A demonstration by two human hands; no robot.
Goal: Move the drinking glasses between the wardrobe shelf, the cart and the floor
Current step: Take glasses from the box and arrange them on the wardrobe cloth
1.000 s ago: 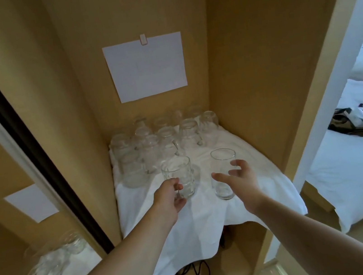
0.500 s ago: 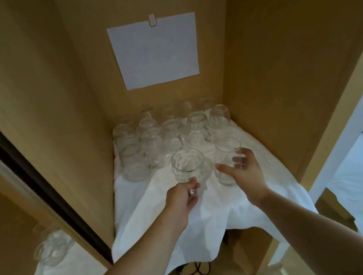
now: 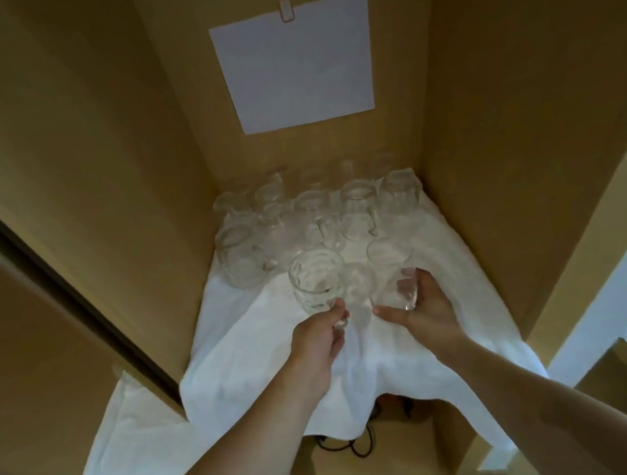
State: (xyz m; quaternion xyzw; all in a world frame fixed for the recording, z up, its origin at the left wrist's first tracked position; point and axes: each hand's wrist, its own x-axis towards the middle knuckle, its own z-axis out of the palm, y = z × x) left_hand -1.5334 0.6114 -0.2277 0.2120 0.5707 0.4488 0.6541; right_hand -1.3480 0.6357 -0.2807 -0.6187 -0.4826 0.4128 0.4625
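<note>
Gripped low at centre frame, left hand (image 3: 319, 339) round ribbed mug (image 3: 317, 286), right hand (image 3: 423, 308) fingers round plain tumbler (image 3: 391, 280), keeping rims clear of crowded shelf (image 3: 471, 282).

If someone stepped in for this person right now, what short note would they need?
Left hand grips a ribbed glass; right hand grips a plain tumbler. Both glasses are at the front of the white cloth on the wardrobe shelf. Many glasses stand at the back. Whether the two are being set down or picked up is unclear; no cart in view.
</note>
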